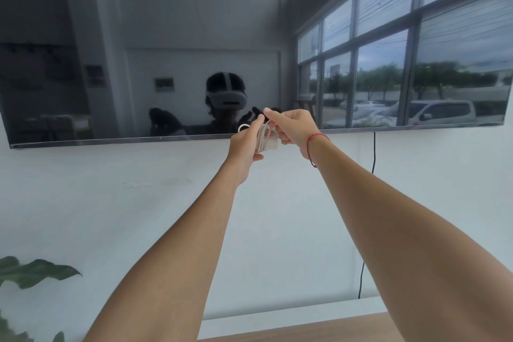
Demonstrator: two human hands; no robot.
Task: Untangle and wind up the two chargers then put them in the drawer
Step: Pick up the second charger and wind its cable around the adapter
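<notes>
We hold one small white plastic charger block with its thin white cable wound around it [267, 139] up in the air in front of a dark wall-mounted screen [138, 64], well above the wooden counter [305, 330]. Left hand [244, 147] fingers closed around the block; right hand [294, 128] fingers pinching the cable. Likely light, block rigid, cord soft and springy; grip the block, keep coils pinned. Second charger and drawer not in view.

Glowing with soft, even daylight; glaring with window reflections across the dark wall-mounted screen [166, 50]; bending straight lines at the edges; blurring the plant leaves [33, 272] at lower left.
</notes>
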